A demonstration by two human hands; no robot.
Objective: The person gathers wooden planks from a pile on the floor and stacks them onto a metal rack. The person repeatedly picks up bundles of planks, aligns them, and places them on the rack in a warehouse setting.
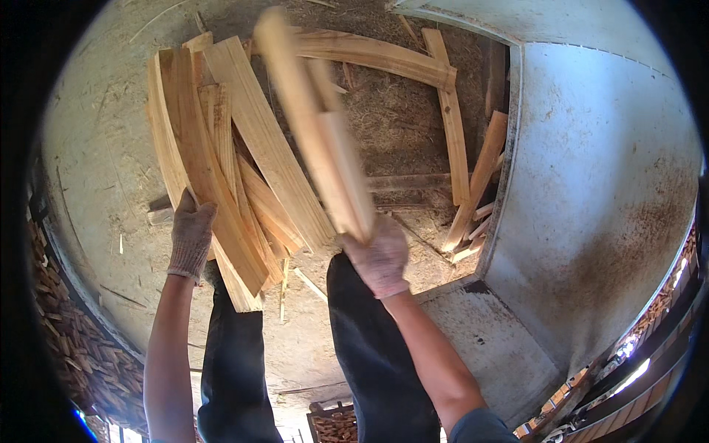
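Observation:
My right hand, in a pale work glove, is closed round the near end of a light wooden plank. That plank stands up away from me and is smeared by motion; it may be more than one piece. My left hand, gloved too, grips the left edge of a long plank on top of a loose pile. Its thumb side lies against the wood; the other fingers are partly hidden. Between my hands, a wide board slants across the pile, with several narrower pieces under it.
A pale metal panel, stained brown, rises on the right. Before it lean more planks, and a long board lies across the back. Wood chips litter the dirty floor. Many small wood pieces are heaped at lower left.

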